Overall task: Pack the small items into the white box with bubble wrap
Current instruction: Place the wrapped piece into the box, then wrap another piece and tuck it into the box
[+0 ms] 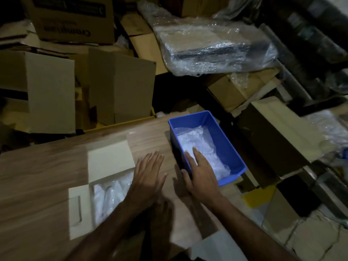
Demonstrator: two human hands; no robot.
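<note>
left hand (148,174) flat beside white box (111,157), right hand (199,176) on blue bin (226,147) rim

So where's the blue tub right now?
In the head view the blue tub sits right of centre at the wooden table's right edge, the right hand over its near-left rim, the white box off to its left.

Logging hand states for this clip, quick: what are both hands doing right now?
Left hand: open, fingers straight, over the wooden table, holding nothing.
Right hand: open, reaching over the blue plastic bin's rim, holding nothing.
</note>
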